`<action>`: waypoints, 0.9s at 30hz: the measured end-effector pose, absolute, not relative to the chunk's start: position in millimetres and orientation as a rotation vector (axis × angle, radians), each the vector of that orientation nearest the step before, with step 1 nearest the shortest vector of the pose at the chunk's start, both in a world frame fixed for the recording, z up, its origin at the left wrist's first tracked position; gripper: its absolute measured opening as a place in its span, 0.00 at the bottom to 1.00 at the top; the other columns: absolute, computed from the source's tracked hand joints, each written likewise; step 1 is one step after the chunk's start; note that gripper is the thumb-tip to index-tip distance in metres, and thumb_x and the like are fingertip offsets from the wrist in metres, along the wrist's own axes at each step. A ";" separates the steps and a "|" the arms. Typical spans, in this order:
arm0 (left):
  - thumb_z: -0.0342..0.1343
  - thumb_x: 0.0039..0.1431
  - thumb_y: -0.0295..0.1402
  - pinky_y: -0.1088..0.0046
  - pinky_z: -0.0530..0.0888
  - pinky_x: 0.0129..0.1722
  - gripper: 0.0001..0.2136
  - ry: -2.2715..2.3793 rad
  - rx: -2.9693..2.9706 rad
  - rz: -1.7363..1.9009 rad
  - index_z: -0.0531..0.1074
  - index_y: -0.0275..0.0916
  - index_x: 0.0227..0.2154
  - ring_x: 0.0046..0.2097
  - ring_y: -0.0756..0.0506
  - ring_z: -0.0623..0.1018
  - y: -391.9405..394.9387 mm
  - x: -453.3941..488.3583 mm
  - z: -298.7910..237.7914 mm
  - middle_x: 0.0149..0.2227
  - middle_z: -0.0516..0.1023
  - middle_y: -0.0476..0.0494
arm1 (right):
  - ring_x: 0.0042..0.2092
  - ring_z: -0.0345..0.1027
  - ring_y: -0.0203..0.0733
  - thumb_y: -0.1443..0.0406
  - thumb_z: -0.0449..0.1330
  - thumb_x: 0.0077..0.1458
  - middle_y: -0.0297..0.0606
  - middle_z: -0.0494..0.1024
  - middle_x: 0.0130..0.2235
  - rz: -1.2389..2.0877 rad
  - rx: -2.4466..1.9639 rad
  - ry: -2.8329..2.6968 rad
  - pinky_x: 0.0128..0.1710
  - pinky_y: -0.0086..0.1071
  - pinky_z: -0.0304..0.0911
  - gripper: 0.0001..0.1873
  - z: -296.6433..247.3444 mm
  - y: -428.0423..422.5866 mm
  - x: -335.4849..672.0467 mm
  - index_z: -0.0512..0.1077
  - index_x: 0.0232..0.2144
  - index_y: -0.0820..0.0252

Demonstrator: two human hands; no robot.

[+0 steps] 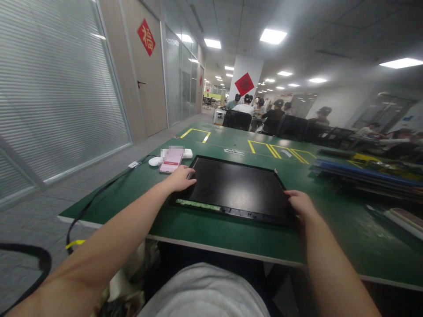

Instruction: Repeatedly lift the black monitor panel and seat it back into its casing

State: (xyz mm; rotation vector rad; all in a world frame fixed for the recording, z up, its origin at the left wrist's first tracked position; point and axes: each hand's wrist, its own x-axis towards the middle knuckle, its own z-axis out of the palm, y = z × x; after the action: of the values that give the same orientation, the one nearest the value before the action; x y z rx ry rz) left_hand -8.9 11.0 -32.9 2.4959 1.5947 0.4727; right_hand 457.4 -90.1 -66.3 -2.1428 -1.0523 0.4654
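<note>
- Left hand (183, 178): at panel's 9 o'clock, half-closed, thumb and finger slightly apart, has hold of the edge.
- Right hand (297, 201): at 3 o'clock, fingers curled in, has hold of the opposite edge; fingertips underneath hidden.
- Flat black rectangular screen panel with thin dark frame (236, 185): between both hands, lying face up near the table's front edge.
- Narrow green circuit-board strip (198, 204): along panel's near edge, 7 o'clock.
- Pink-screened rectangular phone (171, 164): 10 o'clock of panel, just beyond left hand; small white rounded object (153, 161) at phone's 9 o'clock.
- Stack of flat dark and blue sheets (363, 176): panel's 3 o'clock, well apart.
- Green-topped table (211, 231): under everything listed.
</note>
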 end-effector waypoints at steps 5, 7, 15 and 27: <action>0.57 0.52 0.46 0.62 0.64 0.59 0.29 1.475 2.532 0.481 0.71 0.35 0.54 0.58 0.35 0.69 6.6 -14.4 -26.1 0.58 0.66 0.32 | 0.37 0.73 0.41 0.76 0.53 0.39 0.43 0.80 0.41 0.453 -2.149 -1.041 0.33 0.28 0.65 0.28 -66.1 -90.0 457.1 0.78 0.44 0.61; 0.59 0.50 0.47 0.62 0.64 0.59 0.29 1.383 2.557 0.477 0.72 0.37 0.54 0.59 0.35 0.69 6.2 -17.1 -24.7 0.59 0.65 0.33 | 0.37 0.74 0.41 0.76 0.53 0.39 0.43 0.80 0.41 0.465 -2.146 -1.048 0.33 0.28 0.65 0.28 -65.8 -89.8 457.2 0.78 0.44 0.61; 0.63 0.46 0.51 0.63 0.63 0.59 0.33 1.020 2.621 0.405 0.71 0.43 0.55 0.60 0.37 0.68 1.3 -23.6 -14.9 0.61 0.65 0.38 | 0.37 0.74 0.42 0.77 0.54 0.39 0.44 0.81 0.41 0.391 -2.163 -1.094 0.33 0.28 0.65 0.28 -66.7 -90.0 459.4 0.78 0.45 0.61; 0.66 0.43 0.48 0.65 0.62 0.60 0.34 0.843 2.626 0.263 0.70 0.48 0.56 0.61 0.38 0.67 3.7 -35.0 -9.6 0.62 0.65 0.42 | 0.39 0.74 0.42 0.76 0.54 0.40 0.44 0.80 0.43 0.395 -2.128 -1.087 0.34 0.28 0.66 0.28 -71.0 -90.6 462.2 0.78 0.44 0.60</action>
State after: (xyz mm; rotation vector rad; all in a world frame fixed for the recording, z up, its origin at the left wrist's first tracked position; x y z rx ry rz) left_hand -35.0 3.7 -9.6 2.6256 0.8428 0.2627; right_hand 462.2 -90.6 -71.0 -2.1281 -1.0867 0.3946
